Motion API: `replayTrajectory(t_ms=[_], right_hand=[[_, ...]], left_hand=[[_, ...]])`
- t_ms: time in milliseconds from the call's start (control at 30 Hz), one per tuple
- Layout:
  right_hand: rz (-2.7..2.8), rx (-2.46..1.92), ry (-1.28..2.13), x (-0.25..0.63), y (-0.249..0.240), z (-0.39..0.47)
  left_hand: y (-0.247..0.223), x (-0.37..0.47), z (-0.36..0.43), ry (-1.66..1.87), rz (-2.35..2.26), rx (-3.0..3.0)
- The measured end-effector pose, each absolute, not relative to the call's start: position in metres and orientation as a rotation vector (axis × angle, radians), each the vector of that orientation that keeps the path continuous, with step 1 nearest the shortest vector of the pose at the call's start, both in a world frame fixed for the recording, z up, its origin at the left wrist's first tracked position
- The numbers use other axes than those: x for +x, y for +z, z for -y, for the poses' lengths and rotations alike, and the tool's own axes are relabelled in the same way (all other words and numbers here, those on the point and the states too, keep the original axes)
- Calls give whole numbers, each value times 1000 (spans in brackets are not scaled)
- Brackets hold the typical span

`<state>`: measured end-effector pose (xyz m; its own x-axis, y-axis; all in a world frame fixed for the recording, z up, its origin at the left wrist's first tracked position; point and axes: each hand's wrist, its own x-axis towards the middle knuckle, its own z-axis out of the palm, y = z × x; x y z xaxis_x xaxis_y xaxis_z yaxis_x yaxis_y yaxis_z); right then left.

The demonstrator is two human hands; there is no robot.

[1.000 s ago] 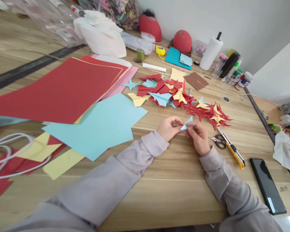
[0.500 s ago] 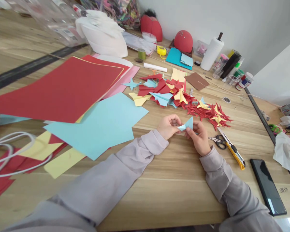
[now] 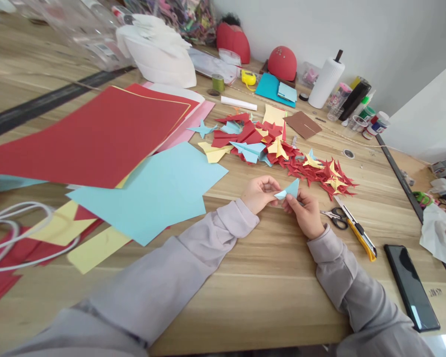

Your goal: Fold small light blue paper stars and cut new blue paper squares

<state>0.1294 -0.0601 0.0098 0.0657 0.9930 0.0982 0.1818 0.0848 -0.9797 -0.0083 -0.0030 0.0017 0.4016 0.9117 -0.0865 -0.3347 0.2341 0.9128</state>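
Table (image 3: 275, 297): bearing a pile (image 3: 252, 134) of red, yellow and blue folds.
Red sheet (image 3: 96, 139): lying left of the pile.
Blue sheet (image 3: 152, 193): lying left of the pile, nearer the camera.
Phone (image 3: 412, 287): resting right and near of the pile.
Left hand (image 3: 259, 195): pinching one end of a blue fold (image 3: 292, 190), fingertips nearly together.
Right hand (image 3: 307, 213): pinching its lower edge, thumb pressing.
Blue fold: being held just nearside of the pile.

Person w/ long grey sleeves (image 3: 193, 263), slight lilac tint, plain fabric, soft creases along both arms; cuffs (image 3: 240, 218) loose & bunched at wrists. Hands bare, no gloves.
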Motion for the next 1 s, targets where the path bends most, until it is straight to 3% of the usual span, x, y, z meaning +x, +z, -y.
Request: replayTrajectory(t_ms=[1000], right_hand=[[1276, -1285, 1078, 130, 10, 59]], left_hand=[[-1, -8, 1, 992, -729, 1014]])
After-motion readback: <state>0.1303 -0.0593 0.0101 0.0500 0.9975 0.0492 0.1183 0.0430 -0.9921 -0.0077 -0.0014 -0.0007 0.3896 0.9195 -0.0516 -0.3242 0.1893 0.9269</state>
